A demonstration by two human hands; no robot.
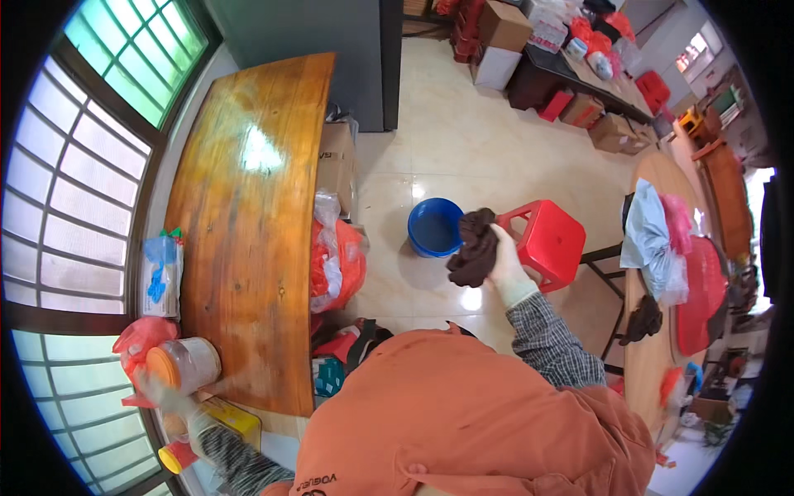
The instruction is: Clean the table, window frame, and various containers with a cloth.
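Orange garment (471, 401) of the person lies nearest and fills the near part of the view. The right hand (509, 271) has its fingers bent round a brown cloth (471, 250) — it is bunched to a lump, perhaps because one hand can manage it better so. The cloth is held out from the body, just left of the red stool (561, 245), and in the view it meets the right edge of the blue bucket (422, 243); whether it is above the bucket, I cannot tell. The left hand (162, 395) is stretched to the near left, beside the jar (197, 364) and a red bag (142, 341); it is blurred, so I cannot tell if it is spread or pinches something. Other bags (346, 263) sit under the left table (256, 310), probably to save floor. Another dark cloth (643, 319) is at the right table (648, 376) — maybe put at its edge for easy reach.
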